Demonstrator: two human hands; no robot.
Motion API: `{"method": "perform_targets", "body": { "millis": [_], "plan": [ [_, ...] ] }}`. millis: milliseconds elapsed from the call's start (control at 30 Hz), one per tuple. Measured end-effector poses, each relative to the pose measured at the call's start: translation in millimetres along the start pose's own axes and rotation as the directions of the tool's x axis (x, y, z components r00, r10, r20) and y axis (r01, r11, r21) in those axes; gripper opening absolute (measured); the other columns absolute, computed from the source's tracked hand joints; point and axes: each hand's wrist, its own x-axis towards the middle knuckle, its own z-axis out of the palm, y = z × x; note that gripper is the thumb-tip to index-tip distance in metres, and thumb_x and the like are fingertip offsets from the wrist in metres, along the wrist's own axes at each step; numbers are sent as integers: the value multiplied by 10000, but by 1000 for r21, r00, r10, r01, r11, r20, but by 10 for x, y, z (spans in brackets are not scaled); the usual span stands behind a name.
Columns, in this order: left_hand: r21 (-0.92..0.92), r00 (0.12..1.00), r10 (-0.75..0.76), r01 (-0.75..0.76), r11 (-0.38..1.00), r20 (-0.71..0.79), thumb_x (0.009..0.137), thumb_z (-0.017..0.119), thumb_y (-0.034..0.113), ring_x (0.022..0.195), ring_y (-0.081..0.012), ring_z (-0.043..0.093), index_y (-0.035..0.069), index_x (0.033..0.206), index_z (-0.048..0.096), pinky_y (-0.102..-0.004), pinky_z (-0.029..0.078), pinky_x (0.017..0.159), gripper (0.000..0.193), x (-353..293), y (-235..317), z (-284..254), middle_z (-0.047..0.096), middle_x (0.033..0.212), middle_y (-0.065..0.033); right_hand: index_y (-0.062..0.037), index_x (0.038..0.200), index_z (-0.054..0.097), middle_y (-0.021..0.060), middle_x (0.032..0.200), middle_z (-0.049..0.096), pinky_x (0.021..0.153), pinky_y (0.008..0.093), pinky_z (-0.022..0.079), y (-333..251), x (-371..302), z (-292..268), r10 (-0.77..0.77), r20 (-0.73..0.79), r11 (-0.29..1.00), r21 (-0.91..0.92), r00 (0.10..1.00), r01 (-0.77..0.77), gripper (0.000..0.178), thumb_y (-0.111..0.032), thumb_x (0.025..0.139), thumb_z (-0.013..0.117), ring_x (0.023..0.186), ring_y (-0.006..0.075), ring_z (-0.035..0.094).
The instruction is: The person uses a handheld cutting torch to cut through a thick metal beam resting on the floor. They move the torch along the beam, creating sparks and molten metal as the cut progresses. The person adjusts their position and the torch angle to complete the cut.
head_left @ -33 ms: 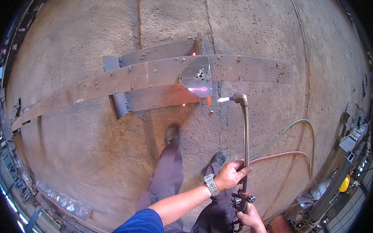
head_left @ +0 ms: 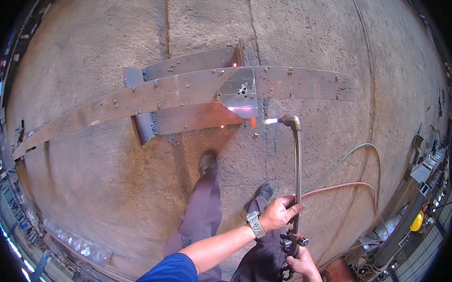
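A long metal cutting torch [head_left: 298,169] is held upright in the view, with a bright flame [head_left: 271,121] burning at its bent head. My left hand [head_left: 280,214] closes round the tubes at mid-length. Lower down, by the valve knobs, my right hand [head_left: 303,262] grips the handle. Left of the flame lies a shaped steel plate [head_left: 237,86] with several holes and a bright pinkish line near its lower edge. It rests on a long curved rusty steel strip [head_left: 183,86]. A small glowing orange piece [head_left: 253,123] hangs at the plate's lower right corner.
Another rusty steel piece [head_left: 186,118] lies under the strip. Green hose [head_left: 343,159] and red hose [head_left: 355,184] loop over the concrete floor [head_left: 108,176] at right. My boots [head_left: 208,163] stand just below the steel. A red tank-like object [head_left: 343,279] and a yellow helmet-like object [head_left: 417,221] are at lower right.
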Motion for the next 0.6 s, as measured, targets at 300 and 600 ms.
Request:
{"method": "perform_targets", "body": {
  "millis": [300, 600],
  "plan": [
    [-33, 999, 34, -35, 999, -18, 965, 616, 419, 735, -80, 566, 25, 973, 627, -282, 483, 669, 395, 40, -128, -270, 615, 791, -8, -10, 1227, 523, 5, 875, 532, 641, 269, 439, -214, 269, 262, -67, -107, 978, -203, 992, 44, 517, 3, 711, 519, 779, 80, 487],
    [59, 997, 63, -60, 996, -39, 964, 620, 405, 736, -78, 584, 31, 984, 618, -278, 498, 662, 375, 42, -226, -272, 613, 778, 2, -1, 1252, 519, -6, 873, 552, 623, 286, 455, -204, 291, 243, 96, -154, 983, -139, 983, -118, 538, 8, 714, 510, 730, 86, 501]
  ]
}}
